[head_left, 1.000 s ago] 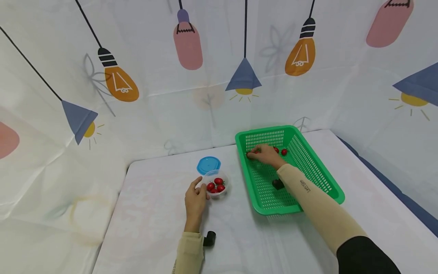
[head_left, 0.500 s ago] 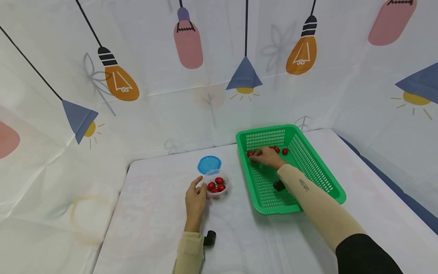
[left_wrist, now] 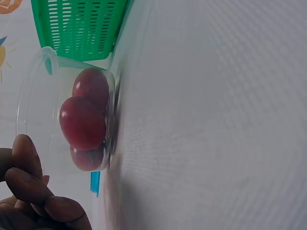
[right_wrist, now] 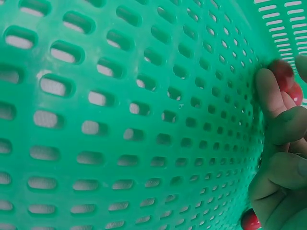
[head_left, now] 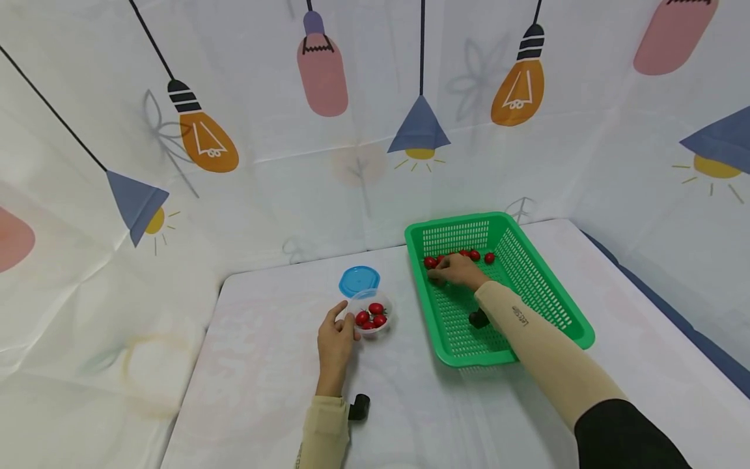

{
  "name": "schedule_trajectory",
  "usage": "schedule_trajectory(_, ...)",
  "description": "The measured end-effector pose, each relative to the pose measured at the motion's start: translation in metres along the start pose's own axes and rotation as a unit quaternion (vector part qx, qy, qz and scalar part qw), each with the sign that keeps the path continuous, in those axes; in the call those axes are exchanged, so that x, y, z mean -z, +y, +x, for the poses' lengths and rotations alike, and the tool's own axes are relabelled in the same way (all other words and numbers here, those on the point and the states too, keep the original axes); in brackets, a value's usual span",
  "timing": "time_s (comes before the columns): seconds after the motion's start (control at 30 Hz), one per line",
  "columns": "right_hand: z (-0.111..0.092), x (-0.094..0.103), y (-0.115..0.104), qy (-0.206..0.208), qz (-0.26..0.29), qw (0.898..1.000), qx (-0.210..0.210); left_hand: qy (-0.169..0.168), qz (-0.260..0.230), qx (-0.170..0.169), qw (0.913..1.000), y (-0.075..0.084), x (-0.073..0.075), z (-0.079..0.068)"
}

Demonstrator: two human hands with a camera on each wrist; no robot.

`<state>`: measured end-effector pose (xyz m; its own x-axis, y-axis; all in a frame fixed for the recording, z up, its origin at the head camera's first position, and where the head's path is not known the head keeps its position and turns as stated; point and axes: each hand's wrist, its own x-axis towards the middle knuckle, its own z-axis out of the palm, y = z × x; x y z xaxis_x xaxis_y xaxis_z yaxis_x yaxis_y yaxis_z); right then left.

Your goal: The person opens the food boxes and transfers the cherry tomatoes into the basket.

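Note:
My left hand (head_left: 335, 340) is at the left side of a small clear plastic container (head_left: 383, 331), its fingers (left_wrist: 28, 149) curled at the rim. Several red cherry tomatoes (head_left: 375, 308) lie inside the container, some showing through its wall (left_wrist: 82, 123). My right hand (head_left: 461, 271) reaches down into the green basket (head_left: 573, 319), fingers bent and pointing left. Right beside its fingertips are red cherry tomatoes (right_wrist: 281, 75); I cannot tell whether one is between the fingers. Another tomato (right_wrist: 250, 219) shows low beside the hand.
A blue lid (head_left: 359, 281) lies just behind the container. More cherry tomatoes (head_left: 489, 258) lie along the basket's far end. A white cloth covers the table (head_left: 258, 365), which meets a printed backdrop (head_left: 281, 195) at its far side.
My right hand has shifted slightly toward me and right within the basket, and more of the tomatoes beyond its fingertips now show. The left hand and the container have stayed put.

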<state>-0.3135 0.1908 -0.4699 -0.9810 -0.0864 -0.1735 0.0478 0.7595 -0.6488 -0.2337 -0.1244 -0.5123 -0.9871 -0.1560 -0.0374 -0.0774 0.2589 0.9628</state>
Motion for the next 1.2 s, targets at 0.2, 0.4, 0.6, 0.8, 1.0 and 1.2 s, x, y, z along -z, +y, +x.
schedule_trajectory(0.2,-0.003,0.000,-0.003,-0.003,0.003,1.000,0.000,0.001,-0.002,-0.004,1.0000,0.002,0.000,-0.001)
schedule_trajectory(0.4,-0.006,0.001,-0.007,0.000,0.006,1.000,0.000,0.002,-0.006,0.002,1.0000,0.003,0.001,-0.001)
schedule_trajectory(0.6,-0.010,0.002,-0.009,-0.008,0.014,1.000,-0.011,0.001,-0.008,0.000,1.0000,0.001,0.002,-0.002)
schedule_trajectory(0.8,-0.013,0.004,-0.010,-0.012,0.026,0.999,-0.018,-0.001,-0.006,-0.003,1.0000,0.000,0.001,-0.002)
schedule_trajectory(1.0,-0.011,0.004,-0.013,0.009,0.019,1.000,-0.013,-0.002,0.000,-0.006,1.0000,0.000,0.001,-0.003)
schedule_trajectory(1.2,-0.011,0.005,-0.018,0.043,0.026,0.999,-0.005,-0.003,0.002,-0.009,1.0000,0.001,0.001,-0.003)
